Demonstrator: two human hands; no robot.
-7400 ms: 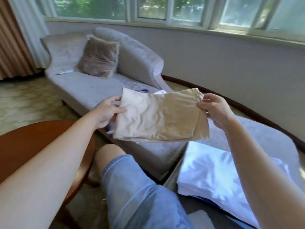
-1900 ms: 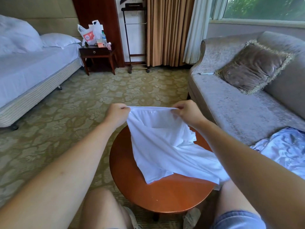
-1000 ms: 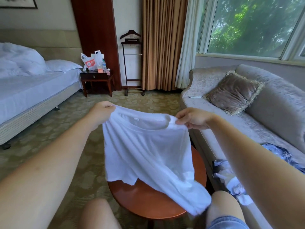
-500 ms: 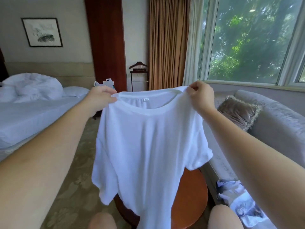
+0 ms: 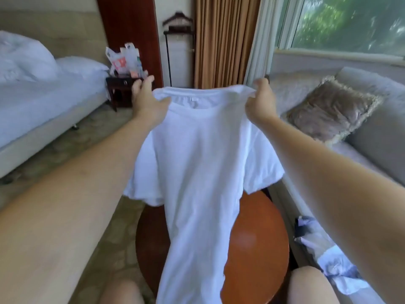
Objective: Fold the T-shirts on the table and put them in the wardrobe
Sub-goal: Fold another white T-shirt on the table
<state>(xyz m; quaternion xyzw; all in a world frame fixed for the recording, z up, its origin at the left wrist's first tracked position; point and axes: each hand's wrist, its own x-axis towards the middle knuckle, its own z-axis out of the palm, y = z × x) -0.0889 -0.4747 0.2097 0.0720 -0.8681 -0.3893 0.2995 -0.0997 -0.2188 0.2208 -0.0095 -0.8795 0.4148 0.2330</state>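
Two hands are holding up one white T-shirt [image 5: 203, 172] by its shoulders, neck opening toward the viewer, body hanging straight down in front of the round wooden tabletop [image 5: 258, 249]. Left hand [image 5: 146, 99] is pinching the cloth just beside the collar, thumb pressing it in, other fingertips showing above the fabric; its grip is taking in only a small bunch of material. Right hand [image 5: 260, 102] is gripping the opposite shoulder with curled fingers, the cloth gathering into a little peak at the pinch. Sleeves are drooping outward on both sides. Lower hem is running out of view past the near edge of the tabletop, so whether it is touching the wood cannot be told. Fabric is reading as thin, light and limp: sagging between the two grips, wrinkling softly, offering no stiffness of its own. Judging from that, it is likely to slump wherever unsupported, so the sensible holds are the shoulder seams or the sleeve and hem corners, with the tabletop bearing the body during folding. Polished wood is probably letting it slide a little. More crumpled pale garments [image 5: 333, 266] are lying on the grey sofa [image 5: 372, 132] near the right edge of the tabletop, with a brown cushion [image 5: 328, 113] further back.
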